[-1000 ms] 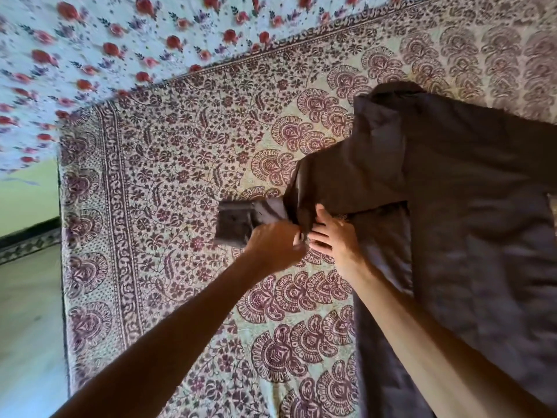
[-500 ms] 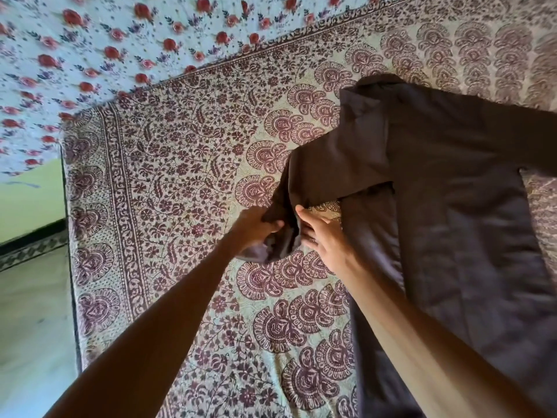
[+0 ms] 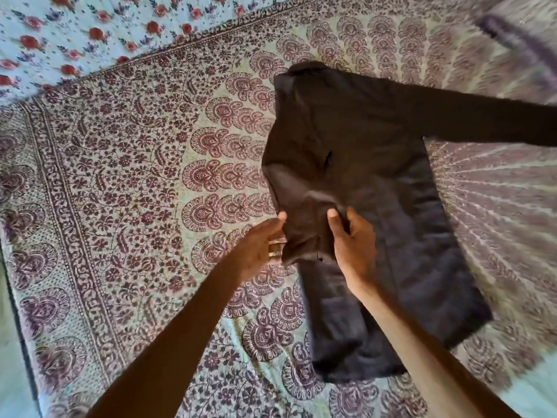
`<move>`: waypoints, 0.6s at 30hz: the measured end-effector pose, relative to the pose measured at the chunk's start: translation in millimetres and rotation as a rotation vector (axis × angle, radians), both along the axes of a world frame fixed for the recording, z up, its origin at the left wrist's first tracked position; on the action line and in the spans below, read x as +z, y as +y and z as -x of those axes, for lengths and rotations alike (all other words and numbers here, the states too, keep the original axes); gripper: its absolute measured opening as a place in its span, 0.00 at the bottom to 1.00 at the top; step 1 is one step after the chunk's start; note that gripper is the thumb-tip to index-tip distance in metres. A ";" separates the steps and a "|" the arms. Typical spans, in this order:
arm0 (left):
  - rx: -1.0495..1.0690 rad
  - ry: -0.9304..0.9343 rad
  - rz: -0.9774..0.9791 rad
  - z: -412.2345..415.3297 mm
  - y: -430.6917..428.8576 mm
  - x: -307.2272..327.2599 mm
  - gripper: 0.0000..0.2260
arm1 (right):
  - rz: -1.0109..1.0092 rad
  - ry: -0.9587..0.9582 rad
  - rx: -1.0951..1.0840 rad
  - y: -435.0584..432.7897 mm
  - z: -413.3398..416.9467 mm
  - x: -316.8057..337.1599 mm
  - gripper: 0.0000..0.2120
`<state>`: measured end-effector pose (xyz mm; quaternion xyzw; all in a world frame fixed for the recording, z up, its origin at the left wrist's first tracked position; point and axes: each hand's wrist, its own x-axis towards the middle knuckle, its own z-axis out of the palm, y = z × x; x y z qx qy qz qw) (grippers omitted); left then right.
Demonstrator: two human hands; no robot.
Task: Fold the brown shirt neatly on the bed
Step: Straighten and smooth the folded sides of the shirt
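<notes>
I read the brown shirt point(image 3: 361, 140) flat on the bed point(image 3: 120, 182), right of centre, left hand point(image 3: 259, 251) and right hand point(image 3: 352, 248) each pinching its folded-in sleeve point(image 3: 304, 230); judged light, limp, best gripped at seams.

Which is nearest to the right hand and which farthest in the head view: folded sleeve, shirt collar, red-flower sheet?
1. folded sleeve, held by the right hand
2. shirt collar, at the shirt's far end
3. red-flower sheet, far upper left
</notes>
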<state>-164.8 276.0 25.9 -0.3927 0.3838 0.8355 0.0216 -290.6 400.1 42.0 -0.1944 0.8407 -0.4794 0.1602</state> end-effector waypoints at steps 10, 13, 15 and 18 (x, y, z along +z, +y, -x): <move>-0.076 -0.327 0.137 26.6 63.0 -68.6 0.45 | -0.649 -0.421 -0.026 52.0 21.6 -31.0 0.18; -0.208 -0.271 0.095 15.0 88.5 -36.3 0.30 | -0.572 -0.690 -0.111 62.4 29.3 -44.1 0.18; -0.258 -0.226 0.082 9.1 99.5 -34.3 0.19 | -0.426 -0.801 -0.202 65.0 34.5 -44.6 0.21; -0.241 -0.248 0.107 3.0 111.4 -35.5 0.17 | -0.339 -0.939 -0.254 75.0 35.3 -45.1 0.37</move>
